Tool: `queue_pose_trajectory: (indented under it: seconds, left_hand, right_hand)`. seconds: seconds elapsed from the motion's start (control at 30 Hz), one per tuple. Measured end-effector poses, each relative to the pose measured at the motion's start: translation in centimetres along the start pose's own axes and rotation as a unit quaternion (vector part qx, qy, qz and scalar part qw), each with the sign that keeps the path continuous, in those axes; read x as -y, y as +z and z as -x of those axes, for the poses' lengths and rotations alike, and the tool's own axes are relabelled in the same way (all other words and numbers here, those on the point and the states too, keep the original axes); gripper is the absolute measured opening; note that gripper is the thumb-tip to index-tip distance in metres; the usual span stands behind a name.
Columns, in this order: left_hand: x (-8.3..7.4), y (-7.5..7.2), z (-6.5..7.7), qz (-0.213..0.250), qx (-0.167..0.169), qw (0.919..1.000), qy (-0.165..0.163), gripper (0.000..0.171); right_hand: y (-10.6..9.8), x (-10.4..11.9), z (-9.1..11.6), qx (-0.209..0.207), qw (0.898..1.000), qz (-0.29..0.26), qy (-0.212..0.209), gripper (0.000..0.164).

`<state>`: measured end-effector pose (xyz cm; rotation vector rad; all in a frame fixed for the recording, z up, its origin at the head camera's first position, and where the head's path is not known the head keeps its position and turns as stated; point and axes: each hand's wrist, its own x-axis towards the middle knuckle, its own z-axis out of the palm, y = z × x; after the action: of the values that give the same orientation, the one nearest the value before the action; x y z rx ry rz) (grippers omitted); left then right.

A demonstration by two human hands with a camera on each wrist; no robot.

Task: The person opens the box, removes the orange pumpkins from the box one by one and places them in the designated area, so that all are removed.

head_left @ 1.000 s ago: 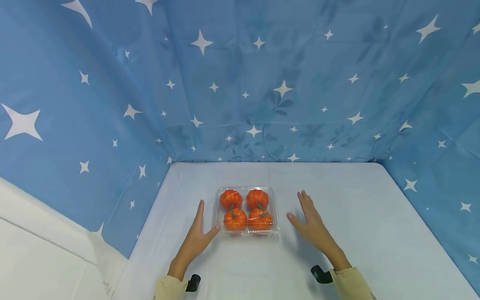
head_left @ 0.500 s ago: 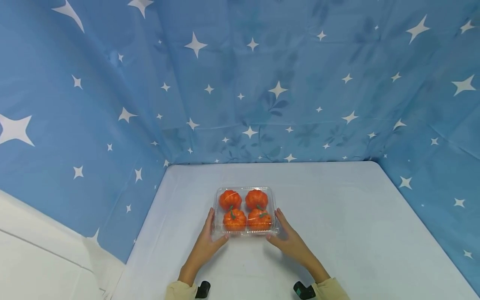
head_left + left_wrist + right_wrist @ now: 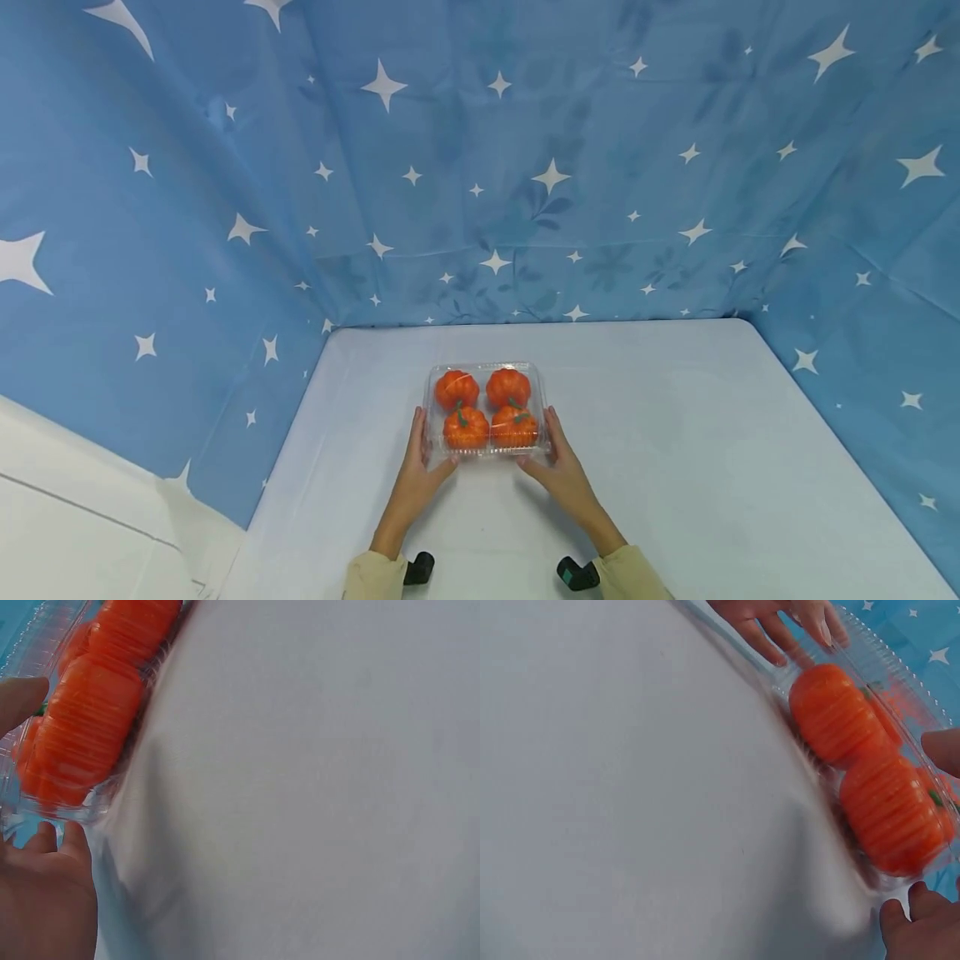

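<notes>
A clear plastic clamshell box (image 3: pixel 480 452) holds several small orange pumpkins (image 3: pixel 465 428) with green stems, in two rows. My left hand (image 3: pixel 412 485) grips its left side, thumb at the front corner and fingers along the side wall. On the opposite side, my right hand (image 3: pixel 566 487) holds the box the same way. In the left wrist view, the thumb (image 3: pixel 22 701) lies over the box's ribbed edge, and the fingertips meet its lower end. The right wrist view has the right thumb (image 3: pixel 943 750) over the lid; some fingers there are cut off by the frame.
A white cloth covers the table (image 3: pixel 675 433). Blue curtains (image 3: pixel 480 167) with white stars enclose it at the back and both sides. A white surface (image 3: pixel 75 517) lies beyond the table at lower left. Dark wrist cameras (image 3: pixel 577 573) sit near both cuffs.
Both hands have moved inward from beside the box to its two sides, the right travelling farther. Since half a second ago, the box has shifted slightly away from me with the hands.
</notes>
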<state>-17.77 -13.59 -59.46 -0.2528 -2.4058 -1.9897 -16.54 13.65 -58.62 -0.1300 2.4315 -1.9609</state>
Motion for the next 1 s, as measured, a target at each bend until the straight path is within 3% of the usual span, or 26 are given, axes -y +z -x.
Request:
queue_pose_trajectory:
  seconds: [0.17, 0.43, 0.67, 1.0]
  left_hand:
    - [0.7, 0.7, -0.2, 0.012, -0.025, 0.9995, 0.016, 0.097]
    - [0.8, 1.4, 0.4, -0.016, -0.085, 0.9958, 0.027, 0.07]
    - [0.4, 1.5, 0.5, -0.043, -0.138, 0.989, 0.032, 0.055]
    - [0.1, 2.1, 0.4, -0.015, -0.151, 0.9881, 0.028, 0.055]
  right_hand:
    - [0.9, -0.3, -0.3, -0.023, 0.999, -0.043, -0.022, 0.098]
    - [2.1, -0.7, -0.4, -0.05, 0.995, -0.083, -0.03, 0.1]
    - [3.1, -0.9, -0.5, -0.078, 0.993, -0.08, -0.028, 0.1]
    - [3.6, -1.3, -0.3, -0.143, 0.988, -0.033, -0.041, 0.085]
